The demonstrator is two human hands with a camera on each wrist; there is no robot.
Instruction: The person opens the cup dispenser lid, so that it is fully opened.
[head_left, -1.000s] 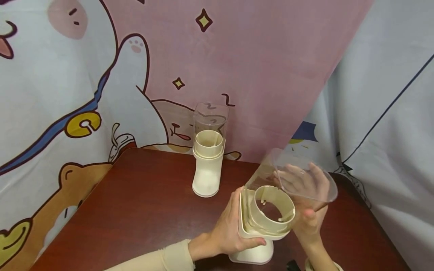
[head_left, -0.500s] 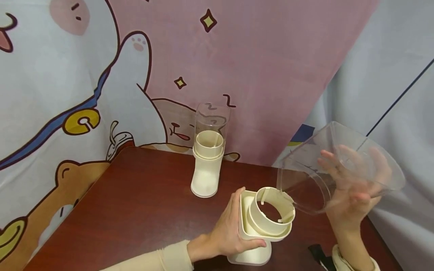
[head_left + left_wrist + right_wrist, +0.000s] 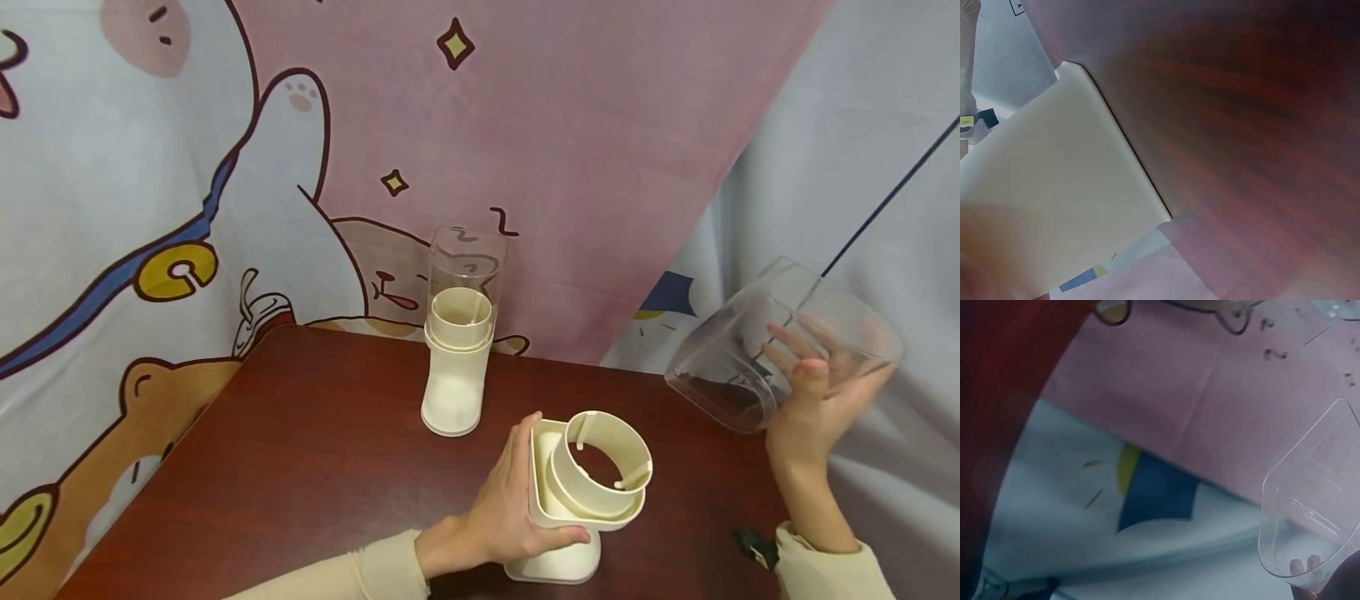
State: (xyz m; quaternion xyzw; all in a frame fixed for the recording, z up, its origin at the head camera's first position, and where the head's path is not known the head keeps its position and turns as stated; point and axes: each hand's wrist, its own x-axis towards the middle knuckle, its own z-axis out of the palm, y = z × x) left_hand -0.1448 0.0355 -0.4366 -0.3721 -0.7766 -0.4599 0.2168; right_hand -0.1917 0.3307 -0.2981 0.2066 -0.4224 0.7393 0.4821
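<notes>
In the head view my left hand (image 3: 506, 504) grips the side of a cream plastic stand (image 3: 557, 568), which has a square-edged tray and a round collar on top. The stand fills the left part of the left wrist view as a plain cream wall (image 3: 1066, 162) with its lower edge at the table. Over the table's right edge, my right hand (image 3: 813, 417) holds a clear plastic container (image 3: 738, 350), tilted and apart from the stand. Its rounded, open rim (image 3: 1263, 531) shows in the right wrist view, with fingertips (image 3: 1297, 567) seen through the plastic.
A matching cream stand (image 3: 453, 392) with a clear container (image 3: 467, 258) fitted on it stands upright near the back of the dark red table (image 3: 337, 450). A cartoon-printed curtain (image 3: 570, 167) hangs behind and at the sides. A black strap (image 3: 753, 546) lies by the right sleeve.
The clear container has come away from the stand's collar and moved right with my right hand, rotating as it went. My left hand and the stand have stayed almost in place.
</notes>
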